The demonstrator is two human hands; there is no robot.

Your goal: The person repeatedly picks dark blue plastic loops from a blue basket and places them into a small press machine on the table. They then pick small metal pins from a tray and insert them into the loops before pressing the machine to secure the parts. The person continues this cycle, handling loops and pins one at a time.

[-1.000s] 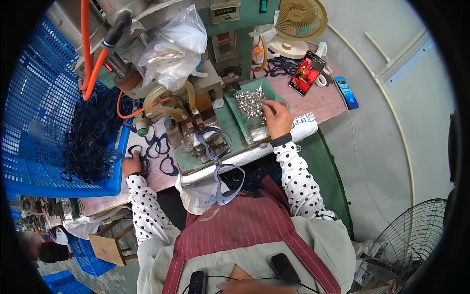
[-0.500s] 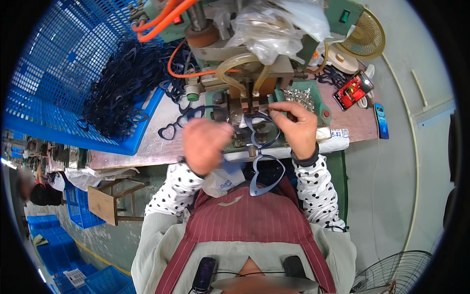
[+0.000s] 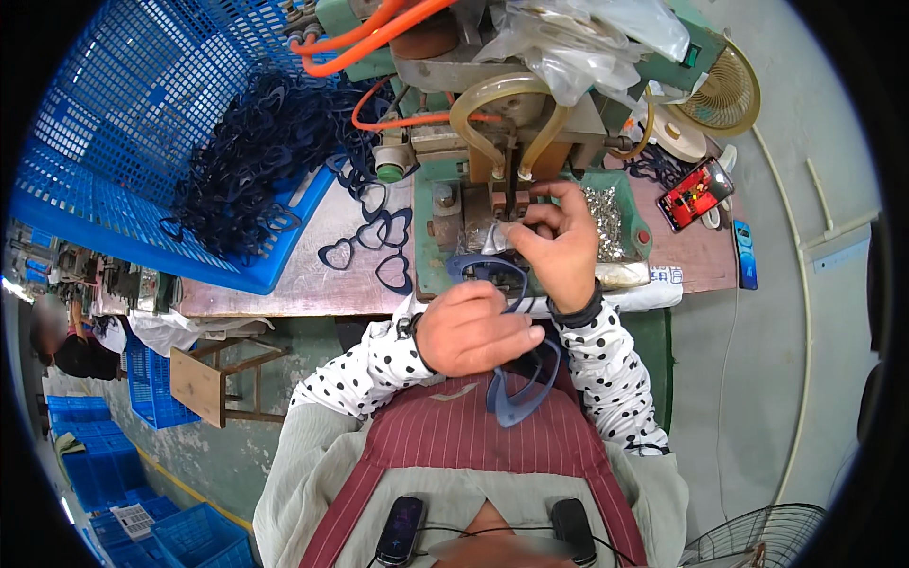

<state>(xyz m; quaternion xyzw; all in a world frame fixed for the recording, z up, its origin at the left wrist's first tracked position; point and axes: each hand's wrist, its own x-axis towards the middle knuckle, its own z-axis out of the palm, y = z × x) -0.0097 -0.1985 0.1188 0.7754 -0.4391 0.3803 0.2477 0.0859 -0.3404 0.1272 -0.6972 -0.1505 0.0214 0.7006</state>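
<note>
My left hand (image 3: pixel 473 327) is closed around the middle of a blue heart-shaped glasses frame (image 3: pixel 521 409) and hides the bridge. One rim extends toward the press, the other hangs over my apron. My right hand (image 3: pixel 561 248) is beside the tip of the bench press (image 3: pixel 511 194), thumb and forefinger bent together. Whatever is between these fingertips is too small to make out. Right of the press, a green tray holds many small silvery metal parts (image 3: pixel 603 222). Left of it, several loose dark blue frames (image 3: pixel 369 237) lie on the table.
A large blue plastic basket (image 3: pixel 104 204) heaped with dark frames stands at the left. Orange hoses (image 3: pixel 379 33) and a clear plastic bag (image 3: pixel 578 47) hang over the press. Two phones (image 3: pixel 696 194) and a small fan (image 3: pixel 724 85) are at the right. A wooden stool (image 3: pixel 199 388) stands on the floor.
My left hand, blurred left of the frame before, has moved right and closed on its middle. The frame has shifted toward my body. My right hand remains by the press, with the view slightly shifted.
</note>
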